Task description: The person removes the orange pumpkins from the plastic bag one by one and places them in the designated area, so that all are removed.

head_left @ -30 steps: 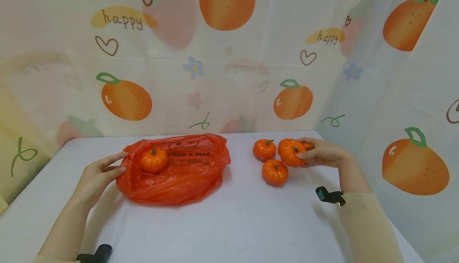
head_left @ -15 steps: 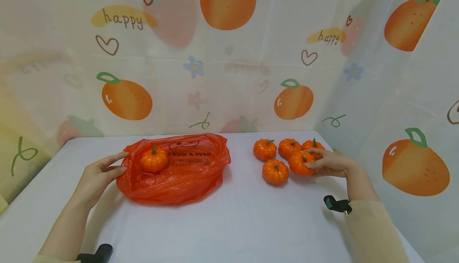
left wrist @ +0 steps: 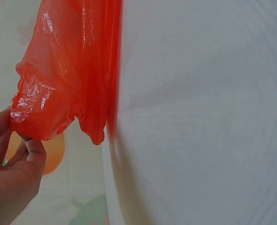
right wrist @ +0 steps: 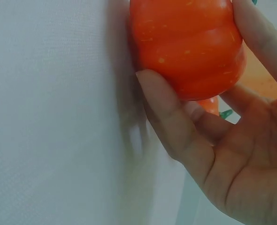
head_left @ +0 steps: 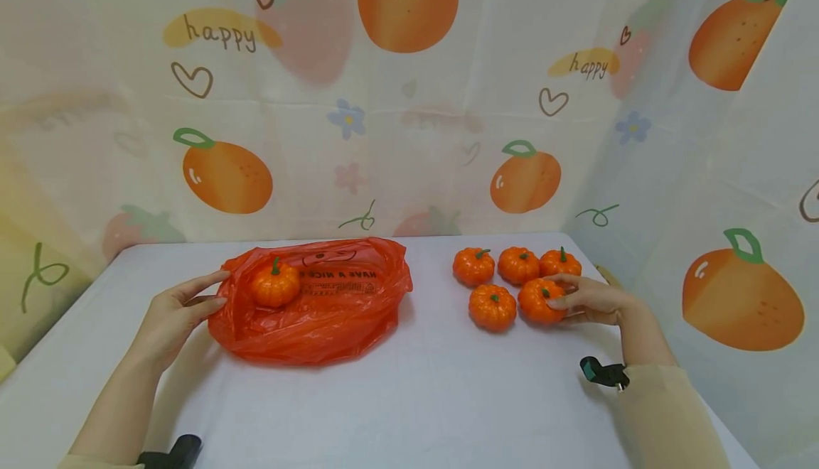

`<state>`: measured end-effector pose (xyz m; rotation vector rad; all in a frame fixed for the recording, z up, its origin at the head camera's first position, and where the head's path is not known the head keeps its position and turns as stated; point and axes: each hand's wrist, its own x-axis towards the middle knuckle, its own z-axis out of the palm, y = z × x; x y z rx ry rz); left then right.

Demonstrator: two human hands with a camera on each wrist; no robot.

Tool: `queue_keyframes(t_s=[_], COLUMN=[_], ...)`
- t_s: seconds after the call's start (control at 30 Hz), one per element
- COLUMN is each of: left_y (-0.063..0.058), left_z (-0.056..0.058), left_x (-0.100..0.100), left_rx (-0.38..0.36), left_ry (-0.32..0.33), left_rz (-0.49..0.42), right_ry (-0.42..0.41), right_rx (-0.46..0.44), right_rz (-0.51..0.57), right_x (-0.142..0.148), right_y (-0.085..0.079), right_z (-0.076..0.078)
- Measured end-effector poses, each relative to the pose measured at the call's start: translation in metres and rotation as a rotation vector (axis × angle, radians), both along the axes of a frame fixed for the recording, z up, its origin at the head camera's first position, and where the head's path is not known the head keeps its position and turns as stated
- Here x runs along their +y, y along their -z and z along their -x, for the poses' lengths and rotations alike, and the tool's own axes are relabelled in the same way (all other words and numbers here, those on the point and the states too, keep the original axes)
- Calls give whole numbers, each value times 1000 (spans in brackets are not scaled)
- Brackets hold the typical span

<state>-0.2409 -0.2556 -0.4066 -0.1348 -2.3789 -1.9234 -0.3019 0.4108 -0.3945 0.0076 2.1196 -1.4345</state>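
Note:
My left hand (head_left: 171,320) pinches the left edge of a red plastic bag (head_left: 333,327) between thumb and fingers. The bag lies on its side with its mouth spread, and one small orange toy pumpkin (head_left: 275,286) sits inside at the left. In the left wrist view, the red film (left wrist: 63,70) bunches at the fingertips of that hand (left wrist: 16,178). On the right, my right hand (head_left: 591,300) grips another toy pumpkin (head_left: 539,301) from its right side. The right wrist view shows this pumpkin (right wrist: 190,47) between the thumb and fingers of the hand (right wrist: 242,154), close to the tabletop.
Beside the held pumpkin, three more pumpkins stand in the back row: left (head_left: 473,266), middle (head_left: 518,265) and right (head_left: 560,262). A fourth pumpkin (head_left: 492,308) stands in front. A white cloth covers the table (head_left: 409,412). A printed curtain (head_left: 409,135) hangs behind it.
My right hand has brought its pumpkin rightward and nearer to me, down to the front row. Two back pumpkins that it hid now show. The left hand and bag have stayed put.

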Motion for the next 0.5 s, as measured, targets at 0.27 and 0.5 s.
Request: queue_keyframes(t_s=[0.27,0.5], left_y=[1,1], left_z=[0,0], left_x=[0,1], left_rx=[-1,-6], left_ry=[4,2], left_rz=[-25,-1], right_ry=[6,4], right_rx=[-12,-13], right_rz=[-1,-19], right_x=[-1,-2], right_y=[2,4], right_z=[-1,-1])
